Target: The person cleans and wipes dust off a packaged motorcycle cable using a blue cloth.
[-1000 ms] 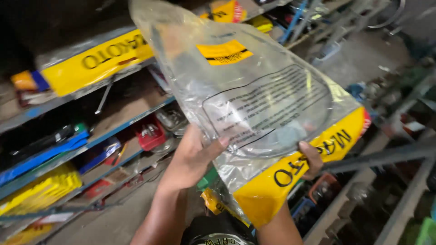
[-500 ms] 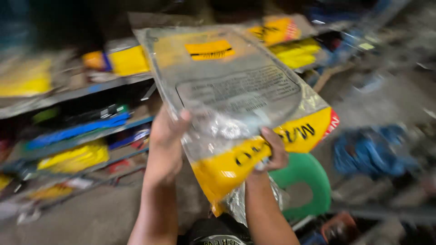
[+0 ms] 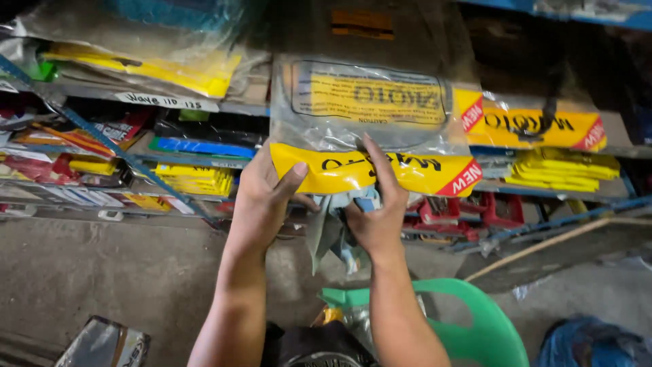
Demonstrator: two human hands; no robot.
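Observation:
A clear plastic packet [image 3: 370,129] with a yellow printed strip along its lower edge is held upright in front of the shelves. My left hand [image 3: 265,197] grips its lower left corner, thumb on the yellow strip. My right hand [image 3: 377,211] holds the lower middle, index finger stretched up over the plastic. A scrap of pale wrapping [image 3: 333,231] hangs below the packet between my hands.
Metal shelves [image 3: 170,105] hold more yellow packets [image 3: 536,126], blue boxes [image 3: 200,146] and red items [image 3: 468,211]. A green plastic chair [image 3: 475,319] stands below my arms. A blue bag [image 3: 584,343] lies at the lower right, a dark packet [image 3: 102,343] at the lower left.
The packet has swung from a tilt to level and moved up against the shelf. My view has turned to face the shelves squarely.

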